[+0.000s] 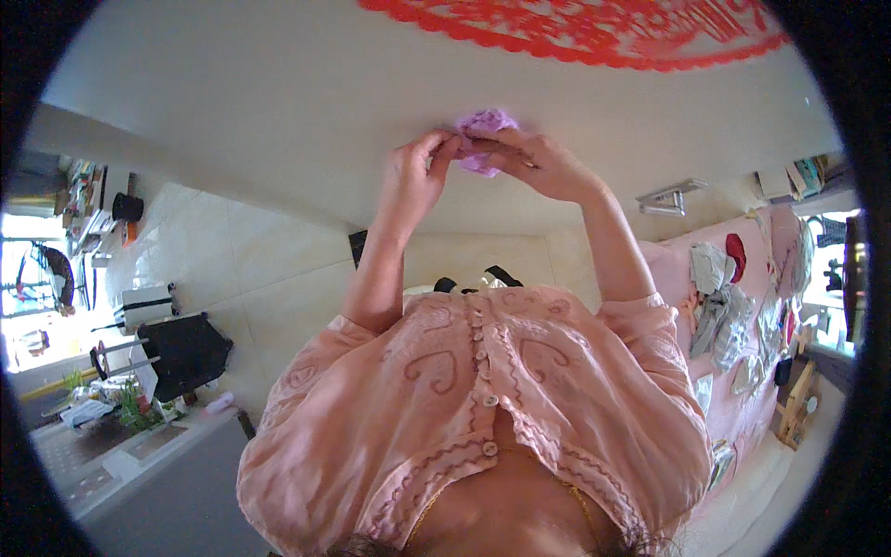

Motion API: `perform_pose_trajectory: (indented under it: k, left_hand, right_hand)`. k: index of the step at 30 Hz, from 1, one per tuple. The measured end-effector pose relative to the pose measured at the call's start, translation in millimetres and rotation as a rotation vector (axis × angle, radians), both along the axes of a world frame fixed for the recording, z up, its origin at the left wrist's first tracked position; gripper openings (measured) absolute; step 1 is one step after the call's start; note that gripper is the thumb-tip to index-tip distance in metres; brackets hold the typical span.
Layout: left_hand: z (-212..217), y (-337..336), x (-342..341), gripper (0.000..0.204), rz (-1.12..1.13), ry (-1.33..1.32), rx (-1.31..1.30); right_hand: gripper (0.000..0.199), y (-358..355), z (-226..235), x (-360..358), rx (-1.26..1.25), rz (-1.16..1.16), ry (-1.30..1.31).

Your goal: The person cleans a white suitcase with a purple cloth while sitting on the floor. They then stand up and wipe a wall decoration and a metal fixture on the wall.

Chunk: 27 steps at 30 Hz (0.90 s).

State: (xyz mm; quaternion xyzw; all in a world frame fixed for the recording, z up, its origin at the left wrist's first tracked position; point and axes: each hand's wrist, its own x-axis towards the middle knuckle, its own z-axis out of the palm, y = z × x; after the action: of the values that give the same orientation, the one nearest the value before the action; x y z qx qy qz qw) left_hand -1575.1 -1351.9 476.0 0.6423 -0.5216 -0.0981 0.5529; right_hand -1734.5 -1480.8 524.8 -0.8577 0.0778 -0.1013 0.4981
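Note:
Both my hands meet in front of a pale, flat door-like panel (278, 102), at a bunched purple cloth (489, 121). My left hand (418, 169) is closed in a pinch at the cloth's left edge, thumb and fingertips together. From the other side my right hand (549, 169) has its fingers curled over the middle of the cloth, which shows above and below them. Whether the cloth touches the panel I cannot tell. Some fingertips are hidden where the hands come together.
A red scalloped paper decoration (594, 37) is on the panel above my hands. To the right are a metal lever handle (673, 197) and a pink-covered bed (668, 246) with piled clothes (724, 297). Leftward are tiled floor (269, 278), a black angular object (186, 353) and green plants (135, 408).

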Motion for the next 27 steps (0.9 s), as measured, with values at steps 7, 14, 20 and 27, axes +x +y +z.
perform_pose_trajectory:
  k: [7, 14, 20, 27]
  left_hand:
    - [9, -19, -57, 0.016, -0.081, 0.149, 0.159]
    - [3, -11, -44, 0.016, -0.079, 0.17, 0.155]
    - [14, 14, 1, 0.015, -0.062, 0.07, 0.162]
    - [19, 63, 72, 0.009, 0.092, -0.026, 0.108]
  right_hand:
    - [0.036, -50, 6, -93, -0.054, -0.184, 0.05]
    - [0.031, -51, 2, -88, -0.008, -0.221, 0.001]
    - [0.031, -22, -15, -25, 0.032, -0.066, -0.098]
    - [0.035, 36, -23, 66, 0.048, 0.022, -0.069]
